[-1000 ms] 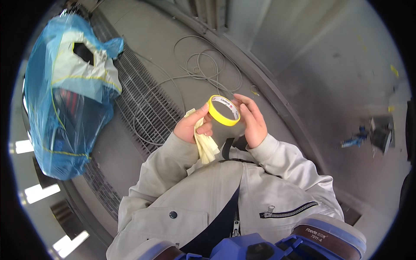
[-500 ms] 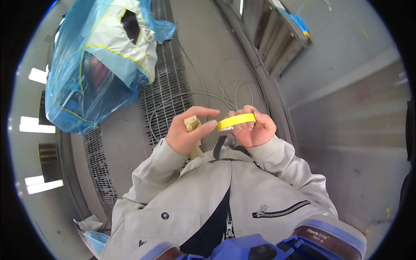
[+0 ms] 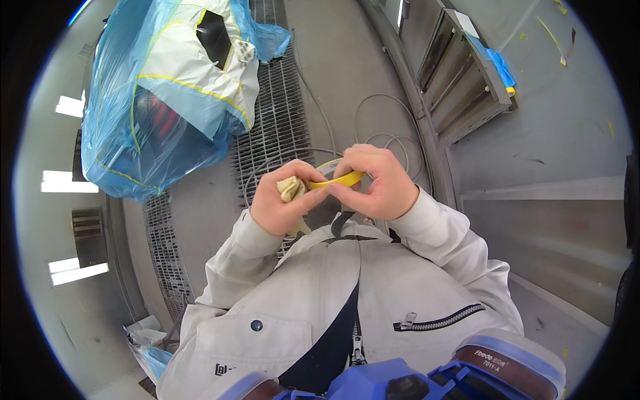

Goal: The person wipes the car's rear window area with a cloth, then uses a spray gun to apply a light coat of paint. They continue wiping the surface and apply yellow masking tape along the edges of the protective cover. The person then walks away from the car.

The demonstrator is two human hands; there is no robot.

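A roll of yellow masking tape (image 3: 340, 180) is held in front of my body by both hands. My right hand (image 3: 380, 181) has its fingers curled over the ring, the thumb at its near edge. My left hand (image 3: 283, 199) pinches the roll's left side between thumb and forefinger; both thumbs nearly meet there. Tucked in the same left hand, a crumpled pale yellow cloth (image 3: 291, 189) shows between thumb and fingers, its lower end hanging below the palm. Whether a tape end is lifted off the roll, I cannot tell.
A car-like form under blue plastic film (image 3: 160, 160) and white masking paper (image 3: 187, 60) stands at the far left. Floor gratings (image 3: 270, 113) run beside it. A grey hose (image 3: 320, 110) loops across the floor. At the right, a metal louvred box (image 3: 463, 80) is on the wall.
My right hand has turned over, its fingers now curling down over the roll. The left thumb and forefinger have closed on the tape. The surroundings have shifted slightly rightward in view.
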